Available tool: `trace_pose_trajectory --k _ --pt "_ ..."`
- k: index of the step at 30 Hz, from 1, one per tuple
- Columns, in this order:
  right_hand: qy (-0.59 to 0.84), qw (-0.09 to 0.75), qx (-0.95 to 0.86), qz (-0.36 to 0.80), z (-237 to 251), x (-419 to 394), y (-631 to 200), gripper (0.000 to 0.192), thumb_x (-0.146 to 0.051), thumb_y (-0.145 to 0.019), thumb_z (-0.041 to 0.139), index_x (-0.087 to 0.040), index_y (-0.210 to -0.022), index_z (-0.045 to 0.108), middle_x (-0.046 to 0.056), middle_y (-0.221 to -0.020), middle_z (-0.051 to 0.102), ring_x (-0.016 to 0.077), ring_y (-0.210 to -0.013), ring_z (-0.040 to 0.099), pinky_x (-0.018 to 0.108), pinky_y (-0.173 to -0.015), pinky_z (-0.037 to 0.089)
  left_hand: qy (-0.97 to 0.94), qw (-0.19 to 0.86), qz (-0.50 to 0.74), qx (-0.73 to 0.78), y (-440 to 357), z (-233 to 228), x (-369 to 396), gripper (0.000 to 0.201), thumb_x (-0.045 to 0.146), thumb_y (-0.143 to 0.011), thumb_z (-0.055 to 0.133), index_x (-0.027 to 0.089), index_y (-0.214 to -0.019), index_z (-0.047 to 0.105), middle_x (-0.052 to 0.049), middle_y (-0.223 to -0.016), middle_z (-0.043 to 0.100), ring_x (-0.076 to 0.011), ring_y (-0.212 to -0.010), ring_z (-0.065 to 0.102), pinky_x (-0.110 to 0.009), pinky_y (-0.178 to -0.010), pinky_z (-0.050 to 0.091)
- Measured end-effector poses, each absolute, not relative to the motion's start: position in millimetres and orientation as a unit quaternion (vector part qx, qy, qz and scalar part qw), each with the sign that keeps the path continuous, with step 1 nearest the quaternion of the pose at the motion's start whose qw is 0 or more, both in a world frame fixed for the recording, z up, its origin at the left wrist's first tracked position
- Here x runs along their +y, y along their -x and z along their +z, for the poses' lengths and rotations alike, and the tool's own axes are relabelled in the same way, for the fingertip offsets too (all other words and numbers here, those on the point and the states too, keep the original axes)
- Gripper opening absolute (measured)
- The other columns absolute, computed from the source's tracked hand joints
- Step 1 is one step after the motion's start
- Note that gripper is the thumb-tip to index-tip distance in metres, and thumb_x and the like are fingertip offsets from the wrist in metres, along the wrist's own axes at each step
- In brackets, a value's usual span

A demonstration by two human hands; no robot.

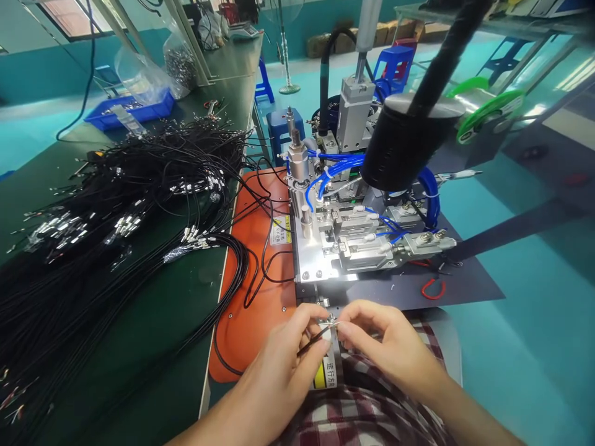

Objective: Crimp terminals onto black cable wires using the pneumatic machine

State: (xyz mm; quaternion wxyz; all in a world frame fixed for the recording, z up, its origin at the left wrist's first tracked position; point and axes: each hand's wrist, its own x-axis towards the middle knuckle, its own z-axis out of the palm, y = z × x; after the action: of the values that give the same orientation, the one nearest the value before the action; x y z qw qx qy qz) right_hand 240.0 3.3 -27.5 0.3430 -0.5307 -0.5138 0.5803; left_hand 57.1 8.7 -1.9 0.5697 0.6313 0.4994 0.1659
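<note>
My left hand [286, 365] pinches the end of a thin black cable [310, 341] near its small metal connector [331, 321]. My right hand [388, 344] meets it from the right, fingertips closed on the same connector tip. Both hands hover just in front of the near edge of a metal fixture machine [344, 241] with blue air hoses [332, 170]. The cable runs left over an orange mat [253, 310].
A large pile of black cables with metal ends [125, 204] covers the green bench [153, 334] at left. A blue bin [130, 111] and clear bags stand far back. A black lamp head [409, 145] hangs over the machine. A red ring [433, 288] lies on the dark plate.
</note>
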Motion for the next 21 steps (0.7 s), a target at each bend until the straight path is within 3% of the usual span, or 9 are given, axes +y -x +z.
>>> trace_pose_trajectory --k 6,21 --pt "0.505 0.387 -0.418 0.648 -25 5 -243 0.024 -0.039 -0.084 0.059 -0.016 -0.079 0.063 0.000 -0.068 0.062 0.0119 -0.059 0.055 0.024 -0.060 0.046 -0.561 0.653 0.205 0.466 -61 -6 13 0.032 0.033 -0.094 0.041 0.025 -0.125 0.045 -0.002 -0.081 0.063 -0.0091 -0.053 0.041 -0.020 -0.047 0.030" --pt "0.452 0.420 -0.349 0.705 -33 1 -232 0.025 -0.040 -0.080 0.066 -0.015 -0.077 0.062 -0.002 -0.063 0.060 0.0086 -0.055 0.052 0.021 -0.056 0.042 -0.476 0.736 0.206 0.435 -59 -4 15 0.036 0.031 -0.093 0.046 0.018 -0.127 0.043 0.000 -0.071 0.061 -0.0041 -0.042 0.034 -0.017 -0.040 0.024"
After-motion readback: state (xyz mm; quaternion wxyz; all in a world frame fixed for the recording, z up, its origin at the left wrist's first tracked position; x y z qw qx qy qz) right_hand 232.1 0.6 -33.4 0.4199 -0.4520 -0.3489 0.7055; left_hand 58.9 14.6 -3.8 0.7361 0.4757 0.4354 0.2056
